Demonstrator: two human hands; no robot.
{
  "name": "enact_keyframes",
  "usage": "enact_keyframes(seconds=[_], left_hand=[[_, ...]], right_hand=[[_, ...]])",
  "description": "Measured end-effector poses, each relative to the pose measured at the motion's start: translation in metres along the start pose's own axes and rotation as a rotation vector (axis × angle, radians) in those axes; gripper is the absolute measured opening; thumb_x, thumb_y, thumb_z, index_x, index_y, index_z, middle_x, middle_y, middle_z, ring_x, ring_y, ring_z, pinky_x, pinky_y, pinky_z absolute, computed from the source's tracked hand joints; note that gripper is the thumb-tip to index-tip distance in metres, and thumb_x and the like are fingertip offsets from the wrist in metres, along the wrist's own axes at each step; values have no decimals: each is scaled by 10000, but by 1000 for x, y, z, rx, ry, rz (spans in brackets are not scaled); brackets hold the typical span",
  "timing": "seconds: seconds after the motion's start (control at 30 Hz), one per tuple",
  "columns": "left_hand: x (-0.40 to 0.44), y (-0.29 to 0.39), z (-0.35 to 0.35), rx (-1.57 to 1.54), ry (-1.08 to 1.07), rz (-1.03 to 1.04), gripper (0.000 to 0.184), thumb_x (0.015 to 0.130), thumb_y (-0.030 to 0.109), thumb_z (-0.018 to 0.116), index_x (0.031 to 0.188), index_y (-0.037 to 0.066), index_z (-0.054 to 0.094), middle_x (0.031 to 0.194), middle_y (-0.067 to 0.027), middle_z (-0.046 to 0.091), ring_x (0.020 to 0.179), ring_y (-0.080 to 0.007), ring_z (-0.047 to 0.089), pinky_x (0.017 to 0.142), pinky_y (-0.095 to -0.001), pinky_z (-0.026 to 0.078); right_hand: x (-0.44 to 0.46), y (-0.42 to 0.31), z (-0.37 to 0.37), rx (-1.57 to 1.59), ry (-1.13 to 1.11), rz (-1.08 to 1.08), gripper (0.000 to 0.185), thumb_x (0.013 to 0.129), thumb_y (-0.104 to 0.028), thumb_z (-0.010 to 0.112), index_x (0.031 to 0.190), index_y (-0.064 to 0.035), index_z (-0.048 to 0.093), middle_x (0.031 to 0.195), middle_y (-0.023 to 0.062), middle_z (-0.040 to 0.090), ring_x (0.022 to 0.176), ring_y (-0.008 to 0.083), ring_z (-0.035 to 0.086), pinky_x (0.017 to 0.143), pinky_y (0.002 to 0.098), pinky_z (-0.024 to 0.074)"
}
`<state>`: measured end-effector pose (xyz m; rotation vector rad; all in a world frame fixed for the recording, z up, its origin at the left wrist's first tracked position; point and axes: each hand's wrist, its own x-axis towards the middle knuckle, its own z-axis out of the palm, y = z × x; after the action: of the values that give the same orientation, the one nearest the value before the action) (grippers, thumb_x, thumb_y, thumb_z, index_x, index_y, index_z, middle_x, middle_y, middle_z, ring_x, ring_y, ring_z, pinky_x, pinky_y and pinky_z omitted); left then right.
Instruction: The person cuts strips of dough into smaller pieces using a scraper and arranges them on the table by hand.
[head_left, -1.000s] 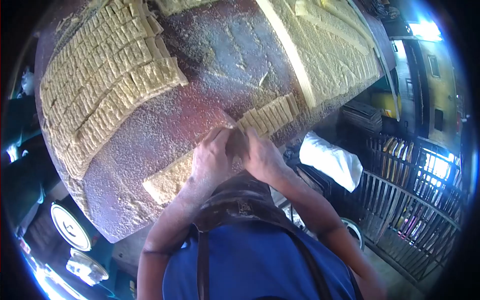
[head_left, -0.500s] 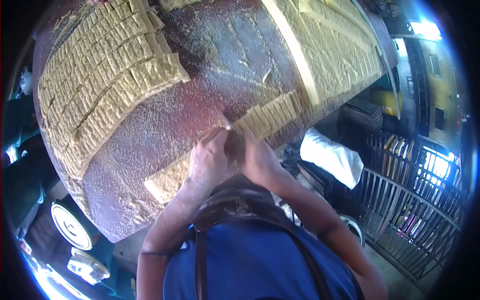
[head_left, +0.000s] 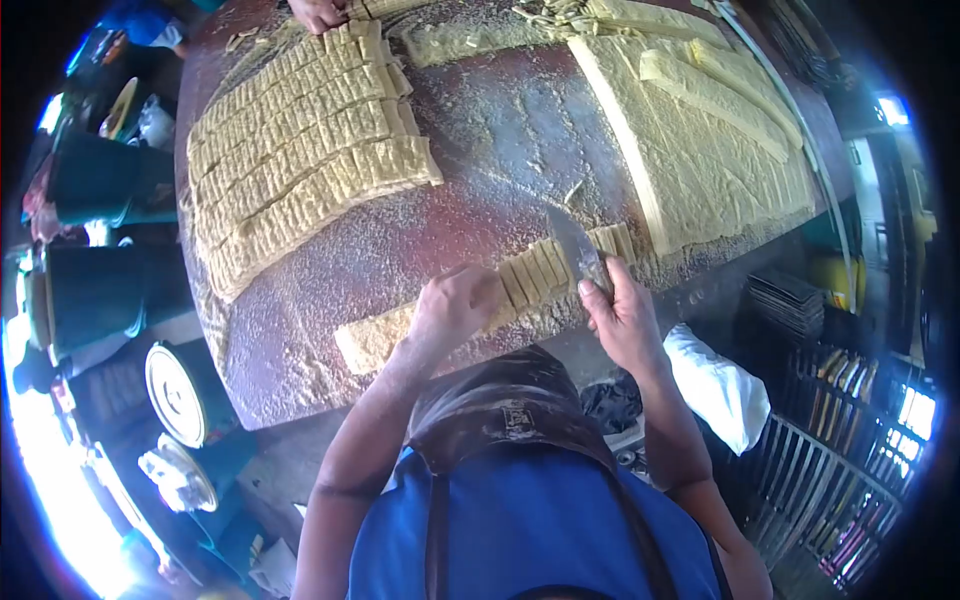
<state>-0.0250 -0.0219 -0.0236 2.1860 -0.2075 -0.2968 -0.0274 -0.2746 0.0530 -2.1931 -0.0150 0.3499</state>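
Note:
A knife (head_left: 572, 240) is in my right hand (head_left: 625, 318), its blade pointing up and away over the cut strip. My left hand (head_left: 455, 308) is closed, fingers curled, on a long yellowish dough strip (head_left: 370, 340) near the table's front edge. To the right of that hand, the strip is sliced into several narrow pieces (head_left: 535, 275) that lie side by side. The undersides of my left fingers are hidden.
Rows of cut dough (head_left: 310, 150) cover the table's left side. A large dough slab (head_left: 700, 160) with loose strips on it lies at the right. Another person's hand (head_left: 318, 12) is at the far edge. A white sack (head_left: 715, 385) stands below the table, right.
My right hand has moved right, away from my left, and the knife now shows plainly above the slices. The view has shifted, showing more of the table's far side.

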Motion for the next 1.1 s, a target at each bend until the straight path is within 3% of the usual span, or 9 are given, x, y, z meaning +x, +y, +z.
enact_keyframes(seconds=[0.07, 0.27, 0.4, 0.7, 0.73, 0.8, 0.93, 1.03, 1.1], left_hand=[[2, 4, -1, 23, -20, -7, 271, 823, 61, 746, 1092, 55, 710, 1021, -100, 708, 891, -230, 733, 789, -356, 595], [-5, 2, -4, 98, 70, 114, 315, 826, 43, 729, 1141, 48, 713, 1090, -111, 709, 907, -256, 732, 778, -343, 601], [-8, -3, -7, 80, 63, 86, 294, 821, 32, 727, 1115, 34, 712, 1084, -128, 710, 907, -267, 732, 767, -350, 602], [-3, -20, -11, -9, 18, 169, 223, 792, 1, 706, 1016, 5, 696, 988, -141, 695, 867, -328, 718, 736, -387, 585], [-2, -21, -10, -25, 15, 164, 212, 790, 4, 705, 1002, 7, 695, 973, -139, 692, 861, -329, 716, 739, -391, 584], [-3, -18, -11, -61, 10, 173, 190, 797, 11, 701, 986, 8, 690, 963, -138, 687, 849, -326, 714, 732, -399, 580], [1, -13, -16, -80, -59, 88, 121, 816, 16, 672, 936, 4, 674, 970, -144, 682, 834, -341, 704, 715, -428, 567], [1, -11, -19, -73, -31, 47, 127, 825, 10, 652, 951, 9, 670, 990, -152, 681, 847, -377, 691, 714, -446, 559], [-6, -13, -20, -66, -44, 91, 202, 818, 0, 662, 1019, 13, 680, 1027, -163, 683, 879, -383, 693, 739, -436, 568]], right_hand=[[-2, 6, -6, -68, -16, -43, 312, 1032, -261, 557, 1215, -22, 475, 783, 150, 647, 683, 328, 669, 634, 426, 509], [-20, 5, 16, 26, -92, 89, 343, 1063, -310, 469, 1210, -1, 439, 780, 169, 663, 659, 332, 685, 564, 464, 515], [-29, -22, 41, -68, -152, 50, 389, 1032, -240, 499, 1305, 26, 422, 983, 269, 659, 846, 416, 703, 720, 504, 570], [-45, -59, 95, -351, -101, 113, 375, 1009, -191, 509, 1308, -13, 368, 1141, 287, 609, 908, 508, 649, 809, 581, 516], [-46, -62, 95, -366, -103, 128, 375, 1009, -191, 509, 1308, -13, 368, 1141, 287, 609, 908, 508, 649, 809, 581, 516], [-45, -69, 93, -372, -73, 119, 407, 975, -178, 563, 1300, 13, 409, 933, 288, 654, 848, 511, 647, 731, 569, 515], [-10, -68, 101, -389, -250, 247, 341, 975, -149, 530, 1256, -2, 408, 981, 277, 648, 877, 493, 655, 757, 558, 528], [0, -25, 128, -330, -71, 51, 239, 904, -66, 561, 1104, 4, 451, 864, 288, 642, 837, 485, 658, 722, 542, 523], [-13, -32, 116, -318, -89, 90, 228, 912, -76, 564, 1094, 4, 452, 839, 284, 640, 815, 487, 655, 704, 540, 523]])
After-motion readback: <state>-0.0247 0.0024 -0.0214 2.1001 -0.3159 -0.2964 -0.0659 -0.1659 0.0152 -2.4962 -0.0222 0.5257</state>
